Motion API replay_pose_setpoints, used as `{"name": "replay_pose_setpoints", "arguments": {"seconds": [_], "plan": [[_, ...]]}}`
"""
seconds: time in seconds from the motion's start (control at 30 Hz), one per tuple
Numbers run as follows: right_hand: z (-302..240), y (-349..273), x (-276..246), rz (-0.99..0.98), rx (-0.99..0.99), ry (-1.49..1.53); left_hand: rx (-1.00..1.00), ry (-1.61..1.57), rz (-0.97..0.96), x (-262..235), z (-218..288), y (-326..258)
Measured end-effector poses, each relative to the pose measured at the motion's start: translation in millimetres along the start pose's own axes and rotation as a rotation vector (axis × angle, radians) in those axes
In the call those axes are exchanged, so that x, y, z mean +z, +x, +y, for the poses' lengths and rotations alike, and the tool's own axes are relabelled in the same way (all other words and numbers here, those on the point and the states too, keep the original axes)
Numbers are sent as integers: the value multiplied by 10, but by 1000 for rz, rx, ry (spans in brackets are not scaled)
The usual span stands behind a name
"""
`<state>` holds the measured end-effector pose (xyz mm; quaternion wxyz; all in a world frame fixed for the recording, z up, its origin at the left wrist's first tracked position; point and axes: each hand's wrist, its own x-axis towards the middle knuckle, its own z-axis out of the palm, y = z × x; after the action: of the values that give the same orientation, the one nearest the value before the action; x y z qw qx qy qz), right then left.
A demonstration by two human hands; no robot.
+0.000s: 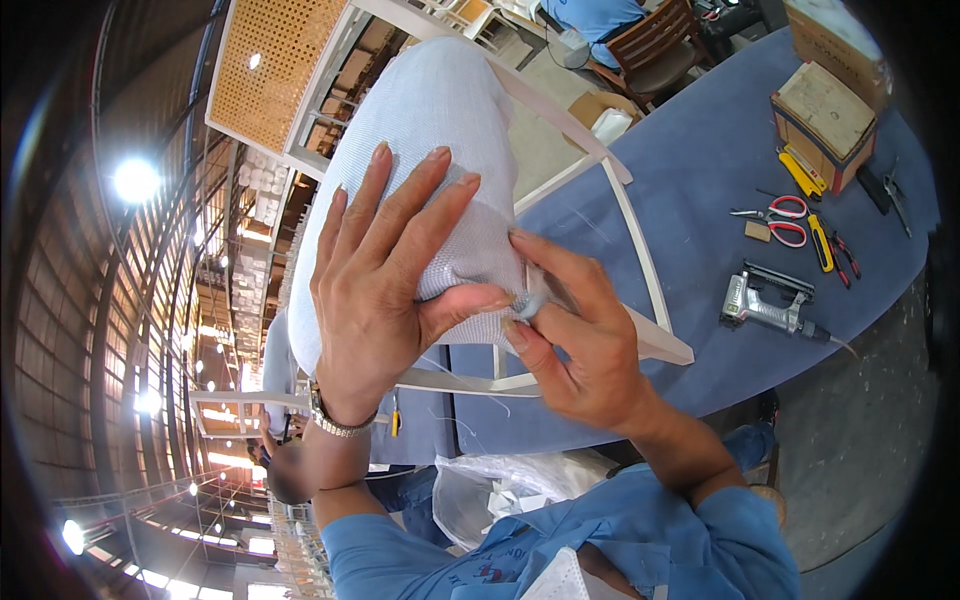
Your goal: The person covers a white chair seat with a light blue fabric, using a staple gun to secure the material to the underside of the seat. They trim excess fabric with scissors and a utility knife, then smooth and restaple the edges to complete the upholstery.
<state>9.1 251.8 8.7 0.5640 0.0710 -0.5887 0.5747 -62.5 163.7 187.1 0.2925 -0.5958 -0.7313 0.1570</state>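
Note:
A pale blue-grey fabric cover (440,110) is stretched over the padded part of a white wooden chair frame (640,250) lying on a blue table (700,160). My left hand (385,270) lies flat on the fabric with fingers spread, thumb pressing its lower edge. My right hand (575,330) pinches the fabric's edge at the frame corner between thumb and fingers. A metal watch (335,420) sits on my left wrist.
A pneumatic staple gun (765,305) lies on the table to the right. Beyond it are red-handled scissors (785,220), a yellow cutter (820,243), pliers and cardboard boxes (825,120). A brown chair (655,45) stands at the far side. Another person (290,470) is at lower left.

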Motion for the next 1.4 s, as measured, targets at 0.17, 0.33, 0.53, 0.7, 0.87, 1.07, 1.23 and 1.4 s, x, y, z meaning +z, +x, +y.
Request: {"name": "replay_pose_setpoints", "arguments": {"seconds": [0.17,0.33,0.53,0.7,0.87,1.07,1.23,1.4], "plan": [[125,-45,31,56,-59,34,-45,25,12,29,55,-6],[158,-80,63,115,-32,80,-69,77,43,116,87,-56],[100,-112,105,224,53,209,-28,64,76,166,34,-55],[164,-170,85,151,-55,42,-39,49,78,160,50,-71],[101,-138,21,40,-43,-62,-44,34,83,161,56,-75],[40,-77,-33,-39,0,-42,-47,47,89,153,63,-65],[77,-39,-125,-101,-4,8,-58,63,80,169,68,-58],[140,-26,-119,-73,-52,40,-57,86,77,162,73,-63]]}}
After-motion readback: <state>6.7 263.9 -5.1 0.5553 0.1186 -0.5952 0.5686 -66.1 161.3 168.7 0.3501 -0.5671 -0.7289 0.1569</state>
